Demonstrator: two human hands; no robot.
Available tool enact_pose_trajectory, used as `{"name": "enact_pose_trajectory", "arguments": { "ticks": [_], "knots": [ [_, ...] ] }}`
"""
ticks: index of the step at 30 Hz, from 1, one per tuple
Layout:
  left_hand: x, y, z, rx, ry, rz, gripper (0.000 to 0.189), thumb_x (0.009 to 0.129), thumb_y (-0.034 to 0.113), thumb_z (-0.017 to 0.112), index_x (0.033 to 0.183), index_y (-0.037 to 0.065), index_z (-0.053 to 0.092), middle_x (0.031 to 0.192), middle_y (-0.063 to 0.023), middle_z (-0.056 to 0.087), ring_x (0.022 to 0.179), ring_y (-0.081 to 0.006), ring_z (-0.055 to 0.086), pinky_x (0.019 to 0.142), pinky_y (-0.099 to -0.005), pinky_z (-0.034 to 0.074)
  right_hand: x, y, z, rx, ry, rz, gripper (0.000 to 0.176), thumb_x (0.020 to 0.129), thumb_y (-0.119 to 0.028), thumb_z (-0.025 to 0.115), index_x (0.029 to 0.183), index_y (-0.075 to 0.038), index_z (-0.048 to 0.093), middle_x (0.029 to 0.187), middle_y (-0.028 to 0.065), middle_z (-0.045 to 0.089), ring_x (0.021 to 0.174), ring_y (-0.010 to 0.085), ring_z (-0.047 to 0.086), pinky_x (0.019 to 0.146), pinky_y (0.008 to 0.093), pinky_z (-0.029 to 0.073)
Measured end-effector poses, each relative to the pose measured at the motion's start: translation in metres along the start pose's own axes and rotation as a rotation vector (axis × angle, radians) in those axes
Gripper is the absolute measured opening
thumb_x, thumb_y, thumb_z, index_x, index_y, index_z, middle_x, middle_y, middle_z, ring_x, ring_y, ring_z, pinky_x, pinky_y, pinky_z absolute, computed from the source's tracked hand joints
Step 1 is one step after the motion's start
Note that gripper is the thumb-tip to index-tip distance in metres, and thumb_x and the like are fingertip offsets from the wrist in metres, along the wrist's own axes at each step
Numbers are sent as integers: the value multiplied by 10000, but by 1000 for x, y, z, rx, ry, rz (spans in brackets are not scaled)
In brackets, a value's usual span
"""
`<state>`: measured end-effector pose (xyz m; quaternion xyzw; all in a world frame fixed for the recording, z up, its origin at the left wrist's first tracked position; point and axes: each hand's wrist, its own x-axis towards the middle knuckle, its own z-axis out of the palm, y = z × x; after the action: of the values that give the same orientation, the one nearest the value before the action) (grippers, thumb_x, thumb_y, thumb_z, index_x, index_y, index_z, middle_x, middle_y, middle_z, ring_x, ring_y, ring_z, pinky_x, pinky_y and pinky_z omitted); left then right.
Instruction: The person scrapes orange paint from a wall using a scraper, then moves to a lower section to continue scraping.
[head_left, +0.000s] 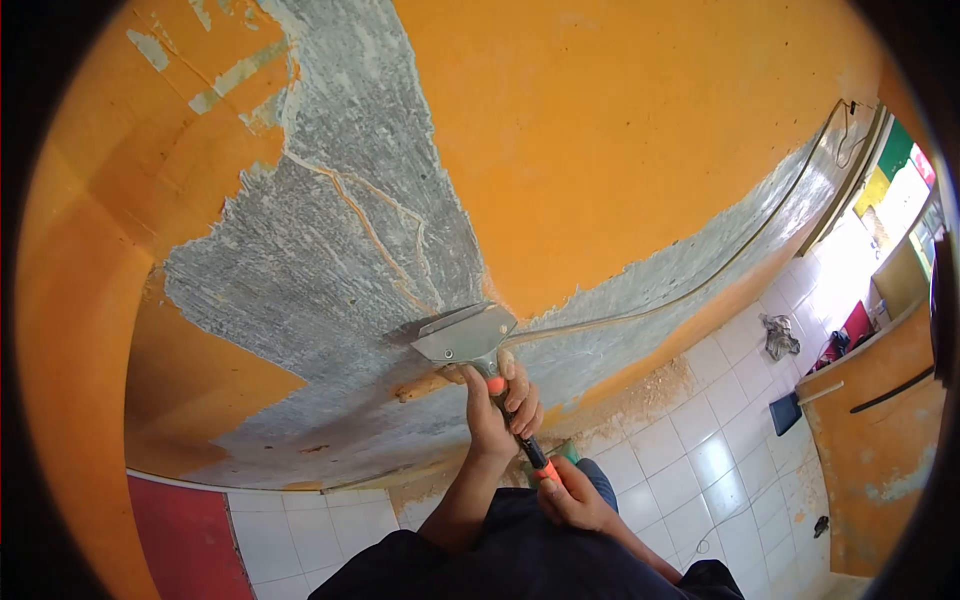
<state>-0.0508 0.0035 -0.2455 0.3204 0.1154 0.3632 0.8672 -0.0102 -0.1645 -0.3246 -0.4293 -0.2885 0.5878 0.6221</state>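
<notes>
At centre frame, left hand (pixel 497 402) clamped on scraper (pixel 466 335) near blade for force, right hand (pixel 572 497) gripping handle end to steer.

Scraper (pixel 468 335) blade on wall (pixel 620 130) — L hand (pixel 497 405) above R hand (pixel 570 495) on handle; floor (pixel 700 460) below, rt.

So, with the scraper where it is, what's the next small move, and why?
Probably push the scraper blade up under the orange paint edge just above it. The left hand and the right hand both grip the handle, and the blade lies on bare grey plaster right at that edge.
</notes>
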Motion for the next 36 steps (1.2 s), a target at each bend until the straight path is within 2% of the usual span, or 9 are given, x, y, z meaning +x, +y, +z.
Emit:
{"name": "enact_pose_trajectory", "arguments": {
  "ticks": [2, 4, 5, 7, 8, 10, 13, 22, 36],
  "knots": [
    [3, -2, -6, -131, -113, -43, 513, 903, 643, 284, 847, 148, 410, 523, 42, 309, 328, -60, 255, 287, -212, 240, -2, -1, 0, 79, -28, -50, 214, 961, -207, 505, 1056, -15, 496, 758, 5, 552, 564, 55, 487, 517, 218, 397],
    [3, -5, -14, -186, -172, -55, 510, 910, 633, 272, 855, 146, 413, 516, 40, 310, 318, -59, 235, 279, -209, 220, -5, 2, -2, -52, 85, -81, 334, 940, -134, 536, 1234, 8, 465, 782, 22, 572, 588, 62, 526, 539, 226, 433],
    [4, -7, -18, -241, -237, -65, 508, 916, 624, 261, 863, 144, 416, 509, 38, 310, 309, -58, 214, 271, -206, 201, -6, 2, 1, -54, 87, -79, 334, 940, -134, 536, 1234, 8, 465, 782, 22, 572, 588, 62, 526, 539, 226, 433],
    [2, -12, -22, -244, -208, -65, 506, 918, 620, 261, 866, 143, 419, 503, 38, 306, 306, -58, 209, 270, -206, 195, -7, 0, 11, 3, 222, -129, 493, 941, -121, 530, 1387, -15, 350, 813, 27, 570, 593, 61, 514, 562, 220, 437],
    [2, -13, -24, -244, -178, -67, 504, 920, 616, 261, 869, 141, 423, 497, 38, 301, 304, -57, 204, 268, -205, 189, -6, 8, 7, 8, 224, -129, 493, 941, -121, 530, 1387, -15, 350, 813, 27, 570, 593, 61, 514, 562, 220, 437],
    [3, -8, -18, -224, -180, -68, 506, 919, 617, 264, 866, 140, 423, 493, 40, 295, 305, -56, 205, 268, -207, 190, 0, 18, -4, -239, 61, -339, 526, 946, -92, 507, 1429, -46, 301, 820, 20, 560, 584, 63, 485, 566, 208, 418],
    [-1, -7, -17, -194, -160, -68, 509, 917, 619, 269, 860, 138, 426, 487, 43, 289, 306, -55, 205, 269, -208, 191, -3, 23, 0, -110, 44, -301, 485, 951, -65, 480, 1416, -60, 340, 814, 17, 545, 596, 66, 463, 570, 201, 404],
    [1, -5, -14, -210, -218, -48, 503, 940, 591, 236, 865, 142, 449, 492, 41, 297, 305, -66, 222, 271, -219, 204, -5, 13, 10, -150, 119, -321, 462, 957, -61, 464, 1407, -59, 358, 711, -5, 524, 575, 64, 454, 560, 208, 411],
    [2, 7, 10, -225, -222, -20, 482, 949, 575, 235, 875, 145, 439, 497, 44, 301, 310, -64, 237, 270, -214, 218, -22, -25, 14, -204, 115, -183, 461, 965, -85, 464, 1410, -49, 349, 764, -2, 529, 635, 58, 466, 610, 198, 413]
  ]
}}
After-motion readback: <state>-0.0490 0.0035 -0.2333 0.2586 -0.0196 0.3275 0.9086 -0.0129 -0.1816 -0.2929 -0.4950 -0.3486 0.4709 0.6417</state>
